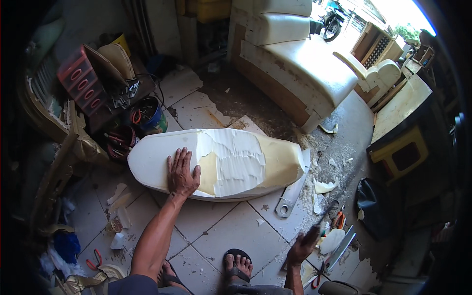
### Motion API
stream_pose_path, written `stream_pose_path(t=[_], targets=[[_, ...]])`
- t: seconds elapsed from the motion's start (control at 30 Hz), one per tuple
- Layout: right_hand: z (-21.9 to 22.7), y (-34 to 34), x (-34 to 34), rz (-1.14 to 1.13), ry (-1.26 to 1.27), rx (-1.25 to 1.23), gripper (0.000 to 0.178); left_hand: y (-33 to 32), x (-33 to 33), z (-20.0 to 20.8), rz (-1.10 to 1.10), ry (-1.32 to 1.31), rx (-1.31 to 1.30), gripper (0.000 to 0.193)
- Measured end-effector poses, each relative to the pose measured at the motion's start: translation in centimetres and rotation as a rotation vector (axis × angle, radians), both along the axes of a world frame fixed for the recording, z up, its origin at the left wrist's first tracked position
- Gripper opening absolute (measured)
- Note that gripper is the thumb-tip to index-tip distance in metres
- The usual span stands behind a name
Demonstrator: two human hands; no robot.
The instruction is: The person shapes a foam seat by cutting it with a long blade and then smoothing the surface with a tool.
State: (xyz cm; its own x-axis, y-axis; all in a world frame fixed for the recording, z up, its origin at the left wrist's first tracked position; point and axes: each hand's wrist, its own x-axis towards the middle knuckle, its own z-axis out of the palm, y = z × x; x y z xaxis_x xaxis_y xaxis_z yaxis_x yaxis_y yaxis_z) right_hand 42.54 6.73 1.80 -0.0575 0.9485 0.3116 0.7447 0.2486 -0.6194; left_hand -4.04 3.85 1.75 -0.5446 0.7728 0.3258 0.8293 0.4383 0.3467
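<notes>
Through the head view, I see the foam seat (221, 162) ahead, long axis left-to-right; my left hand (183, 174) is nearer, flat on it unclenched, while my right hand (300, 251), apart toward the lower right, grasps a dark tool (311, 236)

no lettering, label, number or sign can be read on anything in the head view.

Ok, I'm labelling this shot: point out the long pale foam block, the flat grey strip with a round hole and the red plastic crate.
Long pale foam block (225, 161): head view, ragged white middle.
Flat grey strip (294, 191): head view, middle.
Red plastic crate (90, 77): head view, side wall.
</notes>
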Motion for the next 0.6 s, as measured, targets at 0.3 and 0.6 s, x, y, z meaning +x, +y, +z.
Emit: stream_pose_path(t=[0.3, 0.6], targets=[[1.3, -0.9, -4.9, 0.295, -0.01, -0.075, 0.072, 0.0, 0.1, -0.7, -0.042, 0.161, -0.043, 0.063], [3.9, -0.6, -6.3, 0.258, 0.958, -0.917, 0.063, -3.2, -1.7, 0.8, -0.1, 0.139, -0.187, 0.055]])
